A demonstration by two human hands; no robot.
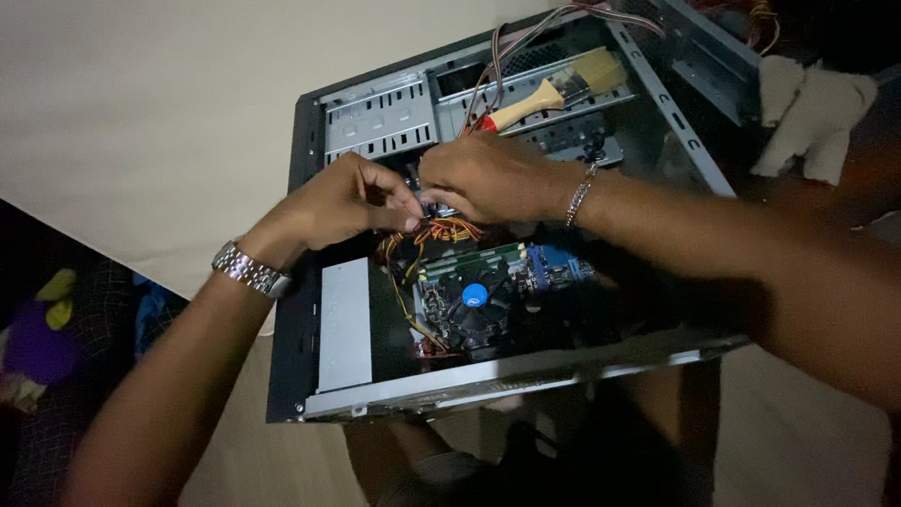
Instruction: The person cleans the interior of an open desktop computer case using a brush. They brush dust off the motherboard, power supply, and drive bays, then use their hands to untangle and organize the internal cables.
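- A person's two forearms reach in from the near edge over an open computer case (pixel 310 141), which lies on its side on a pale floor with its panel off.
- The left hand (pixel 343 202), a metal watch (pixel 246 269) on its wrist, hovers above the case's middle with knuckles up and fingers curled inward, thumb and fingertips pinched together on a small dark part that is too dim to identify.
- The right hand (pixel 488 176), a thin chain bracelet (pixel 581 194) on its wrist, meets it from the opposite side, fingers bent down and closed over the same spot; what exactly it grips cannot be told.
- Directly beneath both hands, inside the case, spreads one bundle of orange, yellow and red wires (pixel 434 235).
- Nearer than the hands, one round cooler fan (pixel 476 299) with a blue centre sits on the board, and one grey metal box (pixel 344 324) lies by the case's left wall.
- Beyond the hands, one wooden-handled paintbrush (pixel 554 89) rests across the case's drive bays.
- Off the case's far right corner, one white soft toy (pixel 812 117) lies in shadow.
- Well left of the case, near the person, a purple and yellow toy (pixel 38 333) sits in darkness.
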